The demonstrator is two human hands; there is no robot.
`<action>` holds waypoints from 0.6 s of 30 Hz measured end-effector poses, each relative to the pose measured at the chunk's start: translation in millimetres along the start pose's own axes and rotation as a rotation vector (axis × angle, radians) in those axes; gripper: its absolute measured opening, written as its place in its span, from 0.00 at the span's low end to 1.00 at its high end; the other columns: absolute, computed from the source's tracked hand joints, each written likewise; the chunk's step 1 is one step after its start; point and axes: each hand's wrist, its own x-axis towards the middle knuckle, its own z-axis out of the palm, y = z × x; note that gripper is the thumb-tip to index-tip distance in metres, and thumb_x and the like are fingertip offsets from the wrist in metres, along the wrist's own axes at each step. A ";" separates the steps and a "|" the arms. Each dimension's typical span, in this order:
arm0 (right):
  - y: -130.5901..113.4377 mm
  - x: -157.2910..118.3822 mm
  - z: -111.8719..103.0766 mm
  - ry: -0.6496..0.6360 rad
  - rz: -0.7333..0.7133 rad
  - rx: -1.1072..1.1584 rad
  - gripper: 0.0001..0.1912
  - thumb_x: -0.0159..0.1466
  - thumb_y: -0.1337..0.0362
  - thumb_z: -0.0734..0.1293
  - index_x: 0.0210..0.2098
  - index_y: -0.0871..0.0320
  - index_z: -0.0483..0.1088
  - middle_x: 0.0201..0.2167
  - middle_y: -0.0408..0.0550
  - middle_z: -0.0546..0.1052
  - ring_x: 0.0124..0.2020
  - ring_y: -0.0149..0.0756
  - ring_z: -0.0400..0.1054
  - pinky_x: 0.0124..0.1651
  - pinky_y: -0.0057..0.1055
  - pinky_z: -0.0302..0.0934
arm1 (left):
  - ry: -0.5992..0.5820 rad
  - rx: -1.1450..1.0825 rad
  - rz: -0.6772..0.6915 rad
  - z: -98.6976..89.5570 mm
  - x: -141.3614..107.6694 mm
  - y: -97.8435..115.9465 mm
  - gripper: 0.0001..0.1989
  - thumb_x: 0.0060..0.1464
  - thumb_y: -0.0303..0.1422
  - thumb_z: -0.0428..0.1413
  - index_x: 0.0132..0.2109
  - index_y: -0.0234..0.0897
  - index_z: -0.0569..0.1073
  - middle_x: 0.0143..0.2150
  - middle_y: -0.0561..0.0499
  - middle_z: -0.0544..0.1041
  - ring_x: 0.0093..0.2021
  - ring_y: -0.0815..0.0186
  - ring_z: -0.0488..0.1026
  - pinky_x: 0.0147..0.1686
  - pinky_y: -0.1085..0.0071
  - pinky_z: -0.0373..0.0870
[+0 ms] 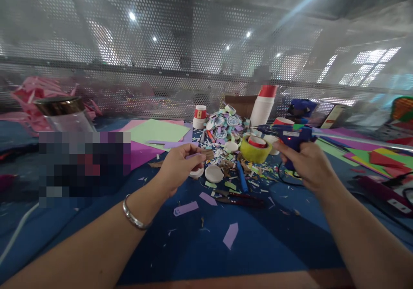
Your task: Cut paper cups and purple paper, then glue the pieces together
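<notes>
My left hand point(180, 164) is closed in a pinch on a small brown piece of cardboard point(209, 154), with a bit of purple paper at the fingertips. In my right hand point(311, 164) is a blue glue gun point(290, 137), its nozzle pointing left and a clear glue stick point(351, 138) reaching out of its back. A small red light glows on its side. Just below my left fingers lies a round white disc point(214, 174). Between my hands stands a yellow tape roll point(256, 151) with a red cup inside its ring.
Paper scraps, a blue-handled tool point(241, 177) and dark scissors point(240, 198) lie mid-table. Behind them are a decorated paper pile point(226, 123) and a tall cup stack point(263, 108). Coloured paper point(158, 134) lies left; a power strip point(385, 194) with cables sits right.
</notes>
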 end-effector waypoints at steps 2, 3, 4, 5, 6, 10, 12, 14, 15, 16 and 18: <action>-5.0 -7.0 3.3 -0.096 -0.039 0.050 0.23 0.56 0.46 0.67 0.15 0.54 0.62 0.14 0.43 0.66 0.17 0.32 0.58 0.20 0.30 0.53 | 0.013 0.029 0.007 0.6 1.6 -1.0 0.08 0.47 0.35 0.61 0.33 0.37 0.71 0.28 0.51 0.73 0.27 0.69 0.68 0.30 0.69 0.65; -8.2 -10.9 4.9 -0.142 -0.068 0.055 0.23 0.56 0.45 0.67 0.15 0.55 0.63 0.13 0.42 0.65 0.16 0.32 0.58 0.20 0.30 0.52 | 0.022 0.043 0.011 1.0 2.3 -1.3 0.08 0.47 0.34 0.61 0.34 0.37 0.72 0.27 0.51 0.73 0.27 0.69 0.68 0.30 0.70 0.64; -11.6 -14.8 6.4 -0.184 -0.121 0.041 0.22 0.57 0.46 0.66 0.16 0.55 0.65 0.13 0.42 0.65 0.16 0.33 0.58 0.20 0.30 0.52 | 0.030 0.056 0.013 1.3 2.9 -1.6 0.08 0.47 0.34 0.60 0.34 0.37 0.72 0.27 0.51 0.73 0.27 0.69 0.68 0.30 0.70 0.64; -15.4 -18.7 7.7 -0.218 -0.185 0.016 0.21 0.58 0.47 0.66 0.18 0.56 0.67 0.14 0.42 0.66 0.17 0.34 0.60 0.21 0.31 0.54 | 0.038 0.070 0.014 1.6 3.4 -1.9 0.08 0.47 0.34 0.60 0.34 0.37 0.72 0.27 0.51 0.73 0.27 0.69 0.68 0.29 0.70 0.64; -19.2 -22.3 9.0 -0.247 -0.252 -0.008 0.19 0.59 0.48 0.66 0.21 0.56 0.70 0.16 0.43 0.69 0.20 0.37 0.64 0.23 0.31 0.57 | 0.043 0.083 0.015 1.7 3.8 -2.2 0.08 0.47 0.34 0.60 0.35 0.36 0.73 0.27 0.51 0.73 0.26 0.69 0.68 0.29 0.70 0.64; -30.4 -33.2 13.9 -0.336 -0.400 -0.053 0.14 0.62 0.53 0.65 0.33 0.56 0.76 0.29 0.49 0.79 0.38 0.48 0.73 0.41 0.38 0.67 | 0.055 0.126 0.031 1.6 4.1 -3.4 0.08 0.46 0.35 0.60 0.34 0.36 0.73 0.28 0.51 0.73 0.26 0.69 0.67 0.29 0.70 0.64; -31.9 -35.9 16.1 -0.390 -0.403 -0.074 0.14 0.64 0.54 0.63 0.37 0.56 0.77 0.30 0.50 0.80 0.39 0.49 0.74 0.42 0.40 0.68 | 0.057 0.141 0.048 1.5 3.6 -3.7 0.08 0.46 0.36 0.61 0.34 0.37 0.73 0.28 0.52 0.73 0.26 0.70 0.67 0.29 0.70 0.64; -31.5 -37.3 18.0 -0.430 -0.404 -0.078 0.15 0.65 0.54 0.62 0.39 0.56 0.76 0.33 0.51 0.81 0.38 0.49 0.75 0.42 0.42 0.68 | 0.055 0.154 0.062 1.5 3.1 -4.1 0.08 0.46 0.36 0.61 0.33 0.37 0.73 0.28 0.52 0.73 0.26 0.70 0.67 0.29 0.70 0.65; -31.1 -37.7 18.7 -0.440 -0.410 -0.081 0.15 0.65 0.54 0.62 0.39 0.56 0.76 0.33 0.51 0.81 0.38 0.49 0.75 0.42 0.42 0.69 | 0.053 0.160 0.066 1.6 2.9 -4.3 0.08 0.46 0.36 0.61 0.33 0.37 0.73 0.27 0.52 0.73 0.26 0.70 0.67 0.29 0.70 0.65; -30.7 -38.0 19.3 -0.442 -0.417 -0.088 0.15 0.65 0.55 0.61 0.38 0.56 0.76 0.34 0.51 0.81 0.39 0.50 0.75 0.42 0.42 0.69 | 0.051 0.166 0.069 1.8 2.8 -4.6 0.08 0.46 0.36 0.61 0.32 0.37 0.73 0.27 0.52 0.73 0.26 0.70 0.67 0.29 0.70 0.65; -30.5 -38.4 20.1 -0.436 -0.432 -0.110 0.15 0.65 0.55 0.61 0.36 0.56 0.77 0.33 0.52 0.80 0.41 0.51 0.74 0.42 0.42 0.69 | 0.047 0.176 0.070 2.3 2.6 -5.2 0.08 0.46 0.36 0.61 0.32 0.37 0.73 0.26 0.52 0.73 0.26 0.69 0.67 0.28 0.70 0.65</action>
